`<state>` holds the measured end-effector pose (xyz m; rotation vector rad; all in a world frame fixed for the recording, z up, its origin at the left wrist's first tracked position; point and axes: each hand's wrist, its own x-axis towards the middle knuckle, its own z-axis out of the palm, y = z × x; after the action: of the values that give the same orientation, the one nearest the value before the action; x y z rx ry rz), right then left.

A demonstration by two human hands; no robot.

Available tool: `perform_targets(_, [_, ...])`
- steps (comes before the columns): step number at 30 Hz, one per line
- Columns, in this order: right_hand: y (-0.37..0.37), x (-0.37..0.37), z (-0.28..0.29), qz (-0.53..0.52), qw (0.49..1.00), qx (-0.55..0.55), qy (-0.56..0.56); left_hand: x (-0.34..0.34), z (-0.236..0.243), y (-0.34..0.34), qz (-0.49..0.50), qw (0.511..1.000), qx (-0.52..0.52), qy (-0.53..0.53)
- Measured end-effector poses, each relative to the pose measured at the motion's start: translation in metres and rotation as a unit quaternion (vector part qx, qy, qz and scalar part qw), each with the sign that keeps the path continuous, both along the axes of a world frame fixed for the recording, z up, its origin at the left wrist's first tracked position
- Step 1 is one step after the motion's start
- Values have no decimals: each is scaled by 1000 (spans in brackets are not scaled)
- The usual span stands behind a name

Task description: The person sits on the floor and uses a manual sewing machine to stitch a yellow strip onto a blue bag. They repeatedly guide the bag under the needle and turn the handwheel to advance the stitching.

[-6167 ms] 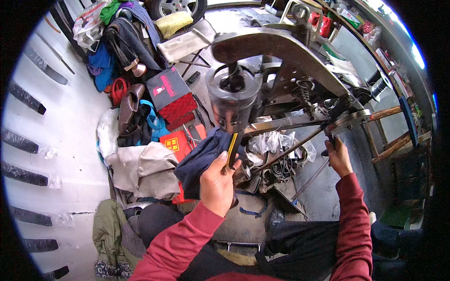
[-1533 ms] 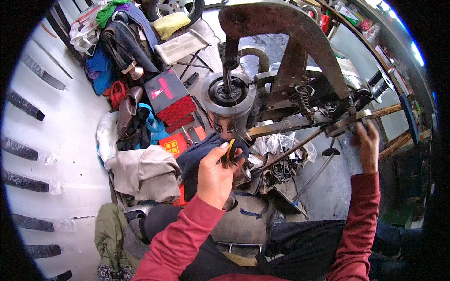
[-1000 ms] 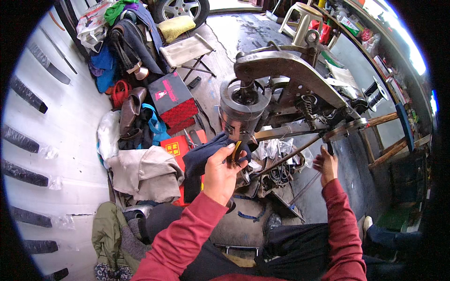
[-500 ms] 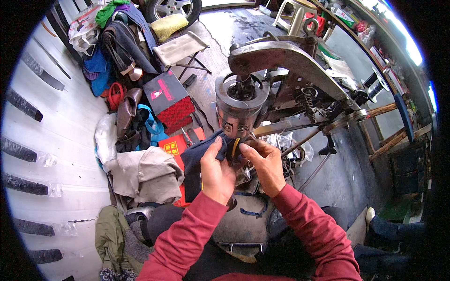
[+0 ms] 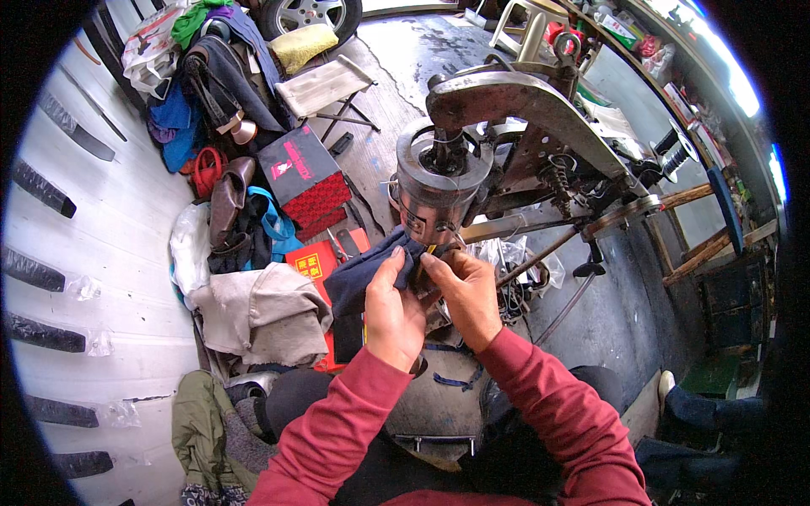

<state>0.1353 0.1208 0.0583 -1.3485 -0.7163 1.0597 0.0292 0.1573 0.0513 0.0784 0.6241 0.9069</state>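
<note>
The chief risk is judged to lie in how close the fingers are kept to the underside of the sewing machine's round metal head [image 5: 440,181]: should the mechanism be set moving while the dark blue fabric [image 5: 364,278] is pinched there, a fingertip could be caught, or the cloth could be pulled askew and stitched crooked. A slip of the small yellowish piece [image 5: 430,250] glimpsed between the fingertips could also be expected if the pinch is loosened; what that piece is cannot be told. The left hand [image 5: 393,314] is closed in a pinch on the fabric's upper edge, thumb and forefinger pressed together, the other fingers curled beneath. The right hand [image 5: 467,295] is likewise closed on the same fold from the other side, its fingertips touching those of the left. The fabric is held just below and in front of the machine head, draped down to the left over a red box [image 5: 318,268]. A heap of grey cloth [image 5: 263,312] is seen beside it, and a dark red box [image 5: 304,173] further back.
</note>
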Motion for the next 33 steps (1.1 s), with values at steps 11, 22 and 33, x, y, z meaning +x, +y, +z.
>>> perform_targets(11, [4, -7, -20, -3, 995, -8, -96, -3, -1, 1, 15, 1000, 7, -20])
perform_targets(22, [1, -16, -27, -6, 965, 36, -259, 1, -6, -1, 31, 998, 45, 9])
perform_targets(33, [2, -12, -26, 12, 966, 42, -255, 1, -4, -3, 47, 998, 43, 6])
